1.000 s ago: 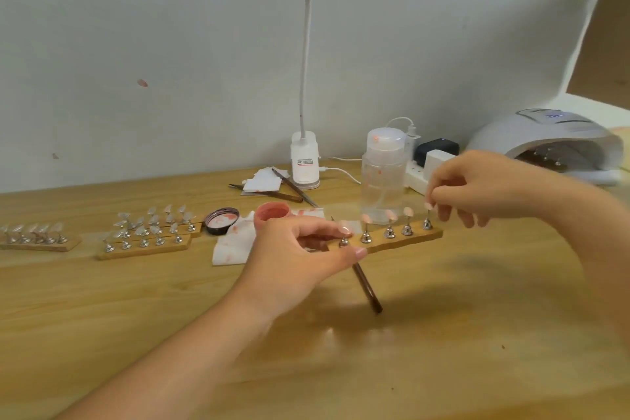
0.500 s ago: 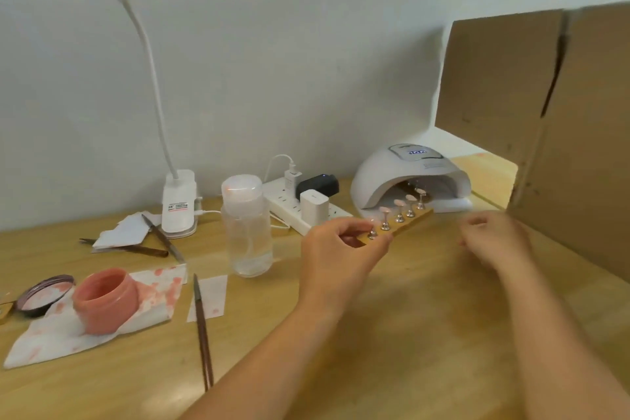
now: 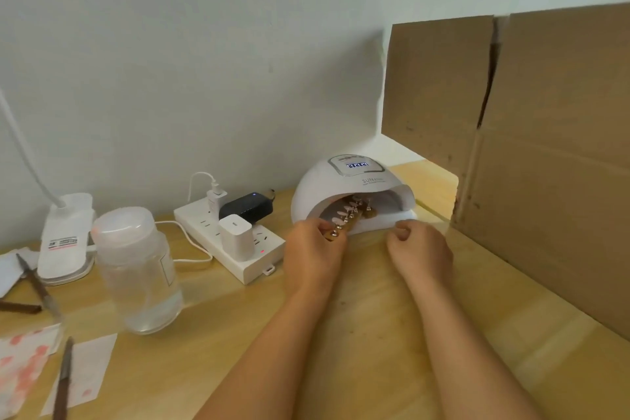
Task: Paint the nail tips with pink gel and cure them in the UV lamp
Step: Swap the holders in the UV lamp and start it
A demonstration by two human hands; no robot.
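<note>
Now half inside the UV lamp [image 3: 354, 196], not out in front of its mouth as half a second ago: wooden holder strip [image 3: 344, 225] with its row of pink nail tips [image 3: 347, 210] on metal stands, far end under the dome, near end still outside. Right hand [image 3: 421, 249] nearer the lamp too.

Nearest, at left edge: paper towel [image 3: 20, 368] blotched pink, small white paper slip [image 3: 85, 372] beside it, thin dark brush [image 3: 63, 382] lying across both on the bench [image 3: 375, 334]. Both bare forearms reaching in from near edge toward the far right.

Further in: clear plastic bottle [image 3: 138, 269] with frosted cap, upright, left of centre. More dark tools [image 3: 34, 283] and white paper at far left.

Left hand [image 3: 313, 256] pinching near end of holder strip, fingers curled round it. Right hand just beside lamp's mouth, fingers loosely curled, holding nothing, apart from the strip.

Behind bottle: white base of desk lamp [image 3: 66, 239], its neck rising up and left, lit head at top left corner. White power strip [image 3: 231, 242] with white charger, black adapter and white cabled plug seated in it, between bottle and UV lamp.

Farthest: UV lamp against the wall, display lit blue on top. Brown cardboard sheet [image 3: 528, 147] standing at right.
</note>
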